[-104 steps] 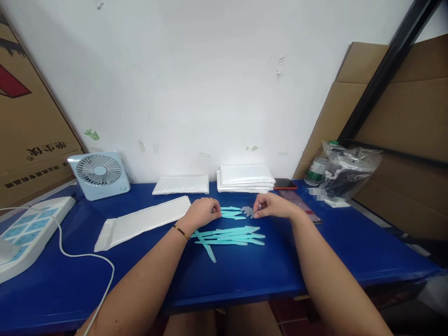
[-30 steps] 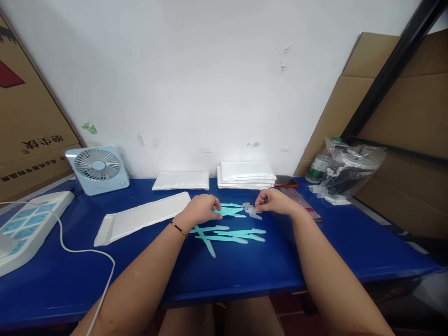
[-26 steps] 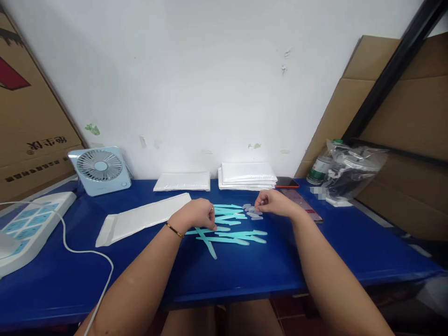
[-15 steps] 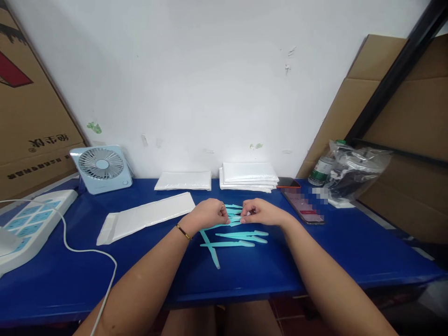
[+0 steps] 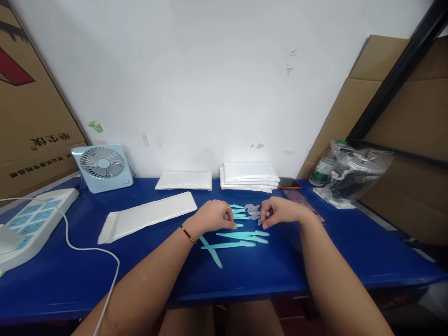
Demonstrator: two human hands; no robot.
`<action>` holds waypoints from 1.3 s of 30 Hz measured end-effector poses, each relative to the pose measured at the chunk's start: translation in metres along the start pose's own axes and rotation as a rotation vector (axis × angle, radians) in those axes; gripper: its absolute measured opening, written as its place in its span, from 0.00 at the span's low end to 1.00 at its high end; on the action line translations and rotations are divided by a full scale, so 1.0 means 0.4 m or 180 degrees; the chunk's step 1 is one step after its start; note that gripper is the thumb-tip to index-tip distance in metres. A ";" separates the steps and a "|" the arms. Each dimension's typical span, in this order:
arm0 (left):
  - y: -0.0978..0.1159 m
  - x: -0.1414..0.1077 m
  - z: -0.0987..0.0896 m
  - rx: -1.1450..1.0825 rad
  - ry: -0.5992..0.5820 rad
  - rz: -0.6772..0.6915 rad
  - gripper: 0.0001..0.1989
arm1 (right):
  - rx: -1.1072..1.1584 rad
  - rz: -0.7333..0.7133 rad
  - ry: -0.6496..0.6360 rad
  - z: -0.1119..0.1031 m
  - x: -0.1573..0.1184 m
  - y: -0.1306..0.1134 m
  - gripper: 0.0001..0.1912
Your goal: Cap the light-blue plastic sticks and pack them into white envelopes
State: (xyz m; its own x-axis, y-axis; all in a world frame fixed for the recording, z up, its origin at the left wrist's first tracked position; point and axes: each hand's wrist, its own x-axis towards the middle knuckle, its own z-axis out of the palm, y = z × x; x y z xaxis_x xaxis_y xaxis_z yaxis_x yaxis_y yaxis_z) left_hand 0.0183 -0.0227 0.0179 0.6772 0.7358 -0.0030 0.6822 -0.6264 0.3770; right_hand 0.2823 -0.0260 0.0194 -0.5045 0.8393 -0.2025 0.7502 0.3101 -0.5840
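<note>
My left hand (image 5: 214,215) is closed in a pinch on a turquoise eyebrow razor (image 5: 240,226), whose end pokes out past the fingertips. To its right, my right hand (image 5: 282,211) has thumb and fingers pinched together at a small clear blade cap (image 5: 259,222). A cluster of clear caps (image 5: 251,209) lies between the two hands. Several turquoise razors (image 5: 239,216) sit behind my left fingers, partly hidden by them. Nearer me, more razors (image 5: 227,245) lie loosely on the blue tabletop, some crossing each other.
A white padded envelope (image 5: 149,217) lies left of my hands. Stacks of white envelopes (image 5: 250,173) stand against the wall. A phone (image 5: 304,205), a bagged item (image 5: 360,172) and a bottle (image 5: 322,171) are at right. A fan (image 5: 102,163) and power strip (image 5: 38,224) occupy the left.
My hands have drawn apart: the right hand moved right, away from the razor in my left hand. The cluster of clear caps is now uncovered.
</note>
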 end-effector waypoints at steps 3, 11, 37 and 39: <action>0.018 -0.007 0.009 0.0119 -0.0260 0.0021 0.15 | -0.0224 0.0021 -0.0451 0.017 0.006 -0.008 0.13; 0.002 -0.007 -0.007 0.0379 -0.0186 -0.0084 0.07 | -0.0320 0.0123 -0.0131 0.010 0.002 -0.036 0.09; -0.006 -0.022 -0.036 0.0608 0.0176 -0.0462 0.14 | -0.0117 0.0352 0.0914 0.008 0.009 -0.016 0.17; 0.010 -0.030 -0.035 0.0417 -0.0038 -0.0237 0.19 | -0.0031 0.0266 0.0853 0.008 0.007 -0.018 0.17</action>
State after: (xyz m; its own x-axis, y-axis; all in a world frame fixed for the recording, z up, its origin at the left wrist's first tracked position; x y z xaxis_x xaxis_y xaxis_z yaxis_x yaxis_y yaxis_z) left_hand 0.0089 -0.0304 0.0325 0.6261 0.7788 -0.0377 0.7603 -0.5990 0.2513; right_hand 0.2741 -0.0273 0.0207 -0.3108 0.9499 -0.0338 0.7893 0.2381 -0.5660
